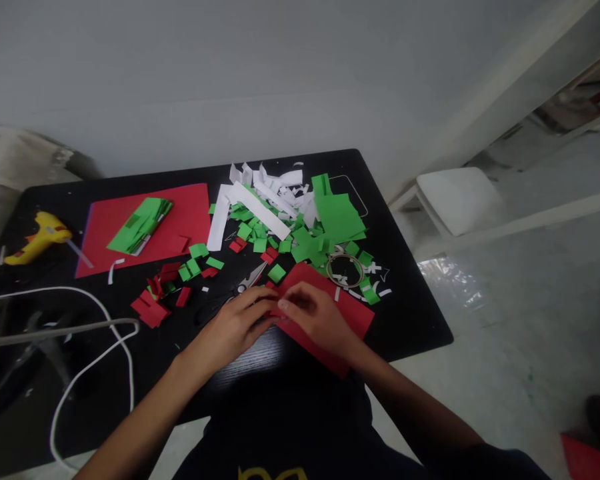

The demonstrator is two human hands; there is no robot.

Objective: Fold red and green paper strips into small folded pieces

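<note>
My left hand [237, 325] and my right hand [316, 319] meet at the near edge of a black table [410, 313]. Both pinch the left edge of a red paper sheet [353, 313] that lies flat under my right hand. Their fingertips touch each other at the sheet's corner. Scissors [250, 277] lie just beyond my left hand, blades pointing away. Small red paper pieces [153, 307] are scattered to the left of my left hand.
Green paper scraps [300, 243] and white strips [260, 203] cover the table's middle. A large red sheet [190, 213] with folded green paper [140, 225] lies at the left. A yellow glue gun [37, 237], its white cord [105, 320] and a tape ring [346, 269] are nearby.
</note>
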